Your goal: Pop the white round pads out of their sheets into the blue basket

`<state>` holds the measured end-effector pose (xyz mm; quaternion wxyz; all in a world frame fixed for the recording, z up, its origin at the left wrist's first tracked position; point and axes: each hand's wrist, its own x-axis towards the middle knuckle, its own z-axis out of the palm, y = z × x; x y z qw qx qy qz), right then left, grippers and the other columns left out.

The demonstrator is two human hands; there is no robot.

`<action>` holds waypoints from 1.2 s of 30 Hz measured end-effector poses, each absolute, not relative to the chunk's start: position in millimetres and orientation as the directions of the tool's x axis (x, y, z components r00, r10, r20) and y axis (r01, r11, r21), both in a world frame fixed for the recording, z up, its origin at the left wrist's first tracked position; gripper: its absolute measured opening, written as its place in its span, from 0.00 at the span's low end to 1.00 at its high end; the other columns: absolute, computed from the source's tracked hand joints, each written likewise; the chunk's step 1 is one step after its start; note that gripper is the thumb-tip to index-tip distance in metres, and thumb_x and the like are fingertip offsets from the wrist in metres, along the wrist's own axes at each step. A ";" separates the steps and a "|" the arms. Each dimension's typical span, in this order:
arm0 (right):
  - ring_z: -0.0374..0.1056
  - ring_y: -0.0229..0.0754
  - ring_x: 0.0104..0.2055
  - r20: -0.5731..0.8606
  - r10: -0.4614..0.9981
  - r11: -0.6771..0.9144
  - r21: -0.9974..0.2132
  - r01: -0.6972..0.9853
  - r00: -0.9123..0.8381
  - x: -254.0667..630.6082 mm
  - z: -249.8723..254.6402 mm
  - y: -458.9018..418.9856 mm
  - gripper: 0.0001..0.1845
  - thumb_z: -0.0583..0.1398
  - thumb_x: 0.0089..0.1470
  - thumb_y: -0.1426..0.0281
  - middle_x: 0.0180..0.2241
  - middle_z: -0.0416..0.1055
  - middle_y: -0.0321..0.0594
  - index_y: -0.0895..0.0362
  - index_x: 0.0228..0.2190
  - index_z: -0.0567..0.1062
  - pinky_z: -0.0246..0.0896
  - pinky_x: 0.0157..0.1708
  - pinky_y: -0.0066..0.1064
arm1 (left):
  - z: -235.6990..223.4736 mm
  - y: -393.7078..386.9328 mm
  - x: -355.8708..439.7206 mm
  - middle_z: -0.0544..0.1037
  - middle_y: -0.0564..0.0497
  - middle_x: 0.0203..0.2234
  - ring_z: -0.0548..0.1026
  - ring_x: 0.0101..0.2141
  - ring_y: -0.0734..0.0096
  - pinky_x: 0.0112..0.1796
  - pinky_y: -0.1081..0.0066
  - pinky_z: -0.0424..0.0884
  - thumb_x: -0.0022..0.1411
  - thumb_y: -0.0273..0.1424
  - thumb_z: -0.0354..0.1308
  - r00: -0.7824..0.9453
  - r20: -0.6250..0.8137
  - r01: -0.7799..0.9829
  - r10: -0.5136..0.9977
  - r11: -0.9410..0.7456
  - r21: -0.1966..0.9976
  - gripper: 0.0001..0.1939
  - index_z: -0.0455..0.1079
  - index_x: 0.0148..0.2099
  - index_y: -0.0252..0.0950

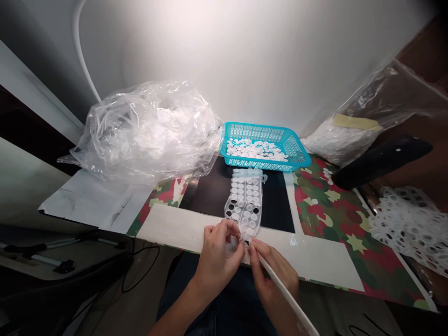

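Observation:
A translucent sheet (pixel 248 205) with rows of round white discs lies on a black mat (pixel 280 205), its near end reaching my fingers. Several of its round spots show dark. My left hand (pixel 219 254) is closed in a pinch at that near end, thumb and forefinger together on the sheet's edge. Close beside it, my right hand (pixel 275 270) is closed around a long, thin white stick (pixel 285 294) that slants down to the right. The stick's tip is at the sheet's near end, partly hidden by my fingertips.
Behind the sheet stands a turquoise basket (pixel 301 156) with many loose white discs. A large clear plastic bag (pixel 150 130) fills the back left. Another bag (pixel 343 140) with white contents, a black object (pixel 381 161) and a pile of perforated white sheets (pixel 413 224) are at right.

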<state>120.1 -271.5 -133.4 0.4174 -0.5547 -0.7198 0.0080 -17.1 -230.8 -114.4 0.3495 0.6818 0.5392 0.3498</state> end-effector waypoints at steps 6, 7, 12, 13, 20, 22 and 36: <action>0.73 0.43 0.40 0.564 0.825 0.375 -0.510 0.774 -0.028 120.3 -135.3 -273.3 0.12 0.56 0.57 0.77 0.38 0.76 0.44 0.58 0.44 0.71 0.69 0.40 0.32 | -111.8 -230.8 -17.7 0.71 0.54 0.31 0.65 0.33 0.67 0.37 0.67 0.64 0.56 0.23 0.54 0.155 0.105 0.473 0.982 -0.167 0.865 0.07 0.61 0.36 0.40; 0.73 0.42 0.40 0.559 0.829 0.373 -0.523 0.767 -0.021 120.7 -135.8 -274.1 0.12 0.56 0.57 0.77 0.39 0.75 0.43 0.57 0.44 0.70 0.69 0.41 0.31 | -111.5 -230.9 -17.7 0.71 0.54 0.31 0.65 0.33 0.67 0.37 0.67 0.64 0.56 0.24 0.54 0.154 0.103 0.472 0.983 -0.164 0.866 0.07 0.61 0.36 0.40; 0.72 0.42 0.44 0.555 0.832 0.375 -0.541 0.753 -0.016 122.7 -138.1 -277.7 0.13 0.56 0.58 0.76 0.42 0.75 0.43 0.57 0.46 0.69 0.69 0.44 0.30 | -111.4 -230.6 -17.6 0.71 0.54 0.30 0.65 0.33 0.68 0.37 0.66 0.64 0.56 0.23 0.53 0.163 0.109 0.486 0.981 -0.176 0.856 0.06 0.61 0.36 0.39; 0.72 0.42 0.45 0.555 0.832 0.374 -0.539 0.754 -0.016 122.8 -138.0 -278.0 0.13 0.56 0.58 0.76 0.42 0.75 0.43 0.57 0.46 0.69 0.69 0.44 0.31 | -111.4 -230.4 -17.7 0.71 0.54 0.30 0.65 0.33 0.68 0.38 0.66 0.64 0.56 0.23 0.53 0.164 0.113 0.490 0.980 -0.181 0.853 0.06 0.61 0.35 0.39; 0.72 0.44 0.46 0.552 0.833 0.366 -0.527 0.767 -0.018 120.5 -137.5 -278.2 0.13 0.55 0.59 0.75 0.42 0.75 0.43 0.56 0.46 0.69 0.70 0.45 0.33 | -111.5 -230.7 -18.7 0.71 0.54 0.29 0.66 0.32 0.68 0.38 0.65 0.64 0.56 0.24 0.53 0.170 0.106 0.497 0.980 -0.178 0.850 0.06 0.60 0.35 0.40; 0.72 0.44 0.46 0.559 0.829 0.369 -0.513 0.775 -0.024 119.2 -138.7 -277.8 0.13 0.55 0.58 0.76 0.41 0.75 0.43 0.57 0.46 0.69 0.69 0.46 0.34 | -111.9 -231.1 -19.0 0.70 0.54 0.30 0.66 0.32 0.68 0.38 0.65 0.64 0.56 0.24 0.53 0.172 0.102 0.494 0.980 -0.175 0.852 0.06 0.60 0.35 0.40; 0.72 0.45 0.46 0.596 0.800 0.400 -0.443 0.803 -0.069 115.6 -137.7 -276.2 0.11 0.57 0.57 0.78 0.39 0.76 0.44 0.58 0.42 0.70 0.67 0.48 0.34 | -112.5 -231.9 -22.3 0.70 0.55 0.32 0.65 0.34 0.69 0.37 0.69 0.64 0.56 0.23 0.54 0.176 0.104 0.424 0.979 -0.170 0.890 0.08 0.61 0.36 0.41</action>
